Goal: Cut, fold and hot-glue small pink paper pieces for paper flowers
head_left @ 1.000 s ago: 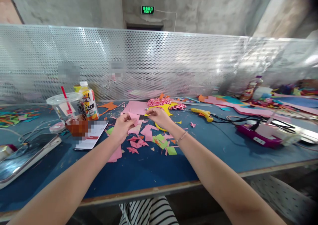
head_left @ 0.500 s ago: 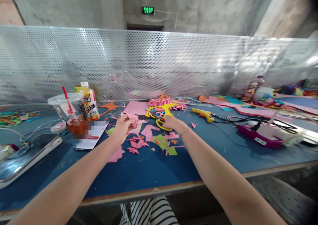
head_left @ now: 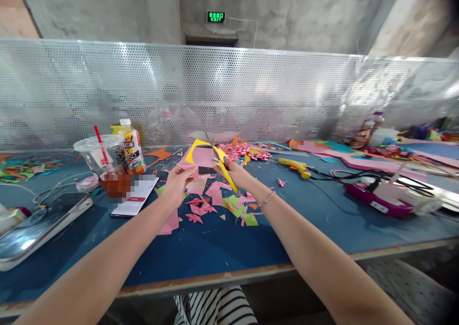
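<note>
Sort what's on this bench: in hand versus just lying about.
In hand: yellow-handled scissors in right hand; pink paper piece in left hand.
Lying about: glue gun, drink cup, juice bottle, phone, paper scraps.

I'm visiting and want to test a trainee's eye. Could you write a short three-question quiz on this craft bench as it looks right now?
1. True or false: the right hand holds yellow-handled scissors.
2. What does the left hand pinch: A) pink paper piece, B) a bottle, C) a phone?
3. Fill in: the red straw stands in the plastic ___.

Key: 1 true. 2 A. 3 cup.
</note>
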